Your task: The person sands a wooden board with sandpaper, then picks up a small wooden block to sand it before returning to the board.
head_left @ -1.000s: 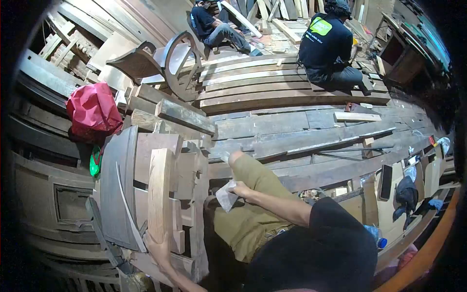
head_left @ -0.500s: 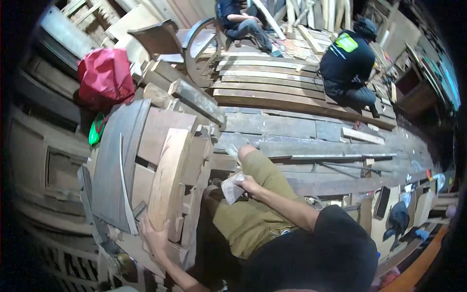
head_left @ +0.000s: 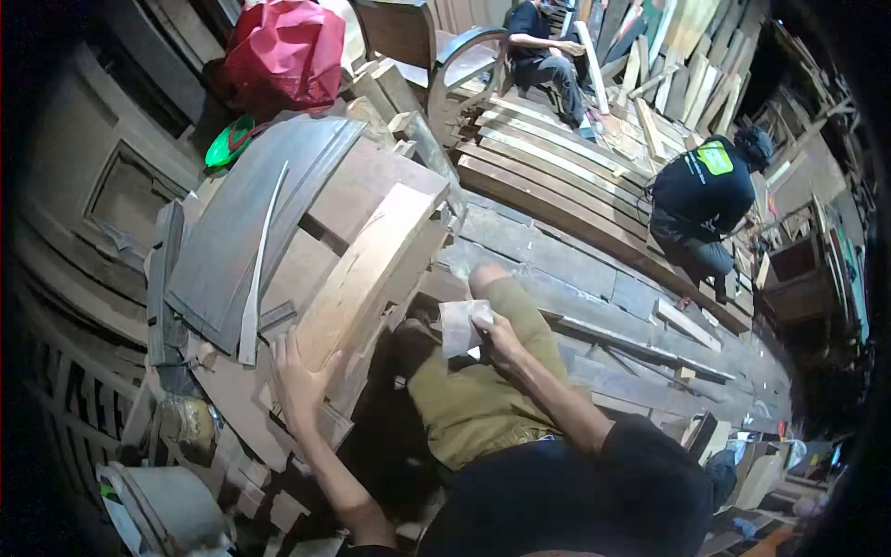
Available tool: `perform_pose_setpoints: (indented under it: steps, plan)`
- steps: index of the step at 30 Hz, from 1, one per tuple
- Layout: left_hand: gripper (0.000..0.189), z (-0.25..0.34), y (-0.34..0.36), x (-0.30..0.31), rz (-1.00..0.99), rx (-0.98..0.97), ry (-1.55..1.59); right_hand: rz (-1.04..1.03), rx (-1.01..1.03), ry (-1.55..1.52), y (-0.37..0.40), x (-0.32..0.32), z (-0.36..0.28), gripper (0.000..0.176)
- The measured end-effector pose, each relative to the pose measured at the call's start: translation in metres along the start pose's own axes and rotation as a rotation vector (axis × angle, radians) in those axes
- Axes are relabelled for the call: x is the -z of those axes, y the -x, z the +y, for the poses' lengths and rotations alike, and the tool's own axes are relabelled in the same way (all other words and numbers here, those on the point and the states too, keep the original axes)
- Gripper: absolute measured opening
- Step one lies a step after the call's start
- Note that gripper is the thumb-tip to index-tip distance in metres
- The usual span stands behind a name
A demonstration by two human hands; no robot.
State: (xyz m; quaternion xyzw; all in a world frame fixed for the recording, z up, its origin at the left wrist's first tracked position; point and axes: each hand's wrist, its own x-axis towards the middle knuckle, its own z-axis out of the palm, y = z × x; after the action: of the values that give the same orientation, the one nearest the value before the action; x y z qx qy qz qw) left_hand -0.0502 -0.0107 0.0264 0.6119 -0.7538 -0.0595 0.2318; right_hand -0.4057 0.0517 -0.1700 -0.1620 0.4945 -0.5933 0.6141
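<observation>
A pale curved piece of wood (head_left: 369,274) lies on the brown boards of a low bench in front of me. My left hand (head_left: 302,385) rests at its near end, with fingers stretched out along the left side and the thumb spread toward the right side. Above my lap, my right hand (head_left: 502,340) is closed on a creased, whitish sheet that looks like sandpaper (head_left: 458,327). The sheet is apart from the wood. A thin curved strip (head_left: 264,265) and a grey curved panel (head_left: 223,232) lie left of the wood.
A red bag (head_left: 285,60) and a wooden armchair (head_left: 394,42) stand beyond the bench. A bucket (head_left: 172,506) is at lower left. Long planks (head_left: 557,197) lie at right, where one person (head_left: 705,195) crouches and another (head_left: 548,56) sits farther back.
My view has turned and tilted, so the scene sits differently. My right hand has raised the sheet a little, and more of its face shows. My left hand stays at the wood's near end.
</observation>
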Motion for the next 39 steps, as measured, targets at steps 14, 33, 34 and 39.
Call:
perform_pose_setpoints:
  steps: [14,33,34,39]
  plan:
    - [0.092,0.013,-0.010,0.018,-0.231,0.275,0.082,0.030,-0.047,-0.007,0.023,-0.036,-0.093,0.043]
    - [0.022,0.024,-0.219,-0.057,0.113,-0.050,0.245,0.266,0.967,0.872,-0.054,-0.125,-0.204,0.035]
    - [0.022,0.021,-0.220,-0.062,0.109,-0.049,0.238,0.237,0.983,1.020,-0.049,-0.130,-0.210,0.035]
    - [0.025,0.015,-0.201,-0.064,0.005,-0.022,0.228,0.014,1.006,1.101,-0.061,-0.136,-0.199,0.022]
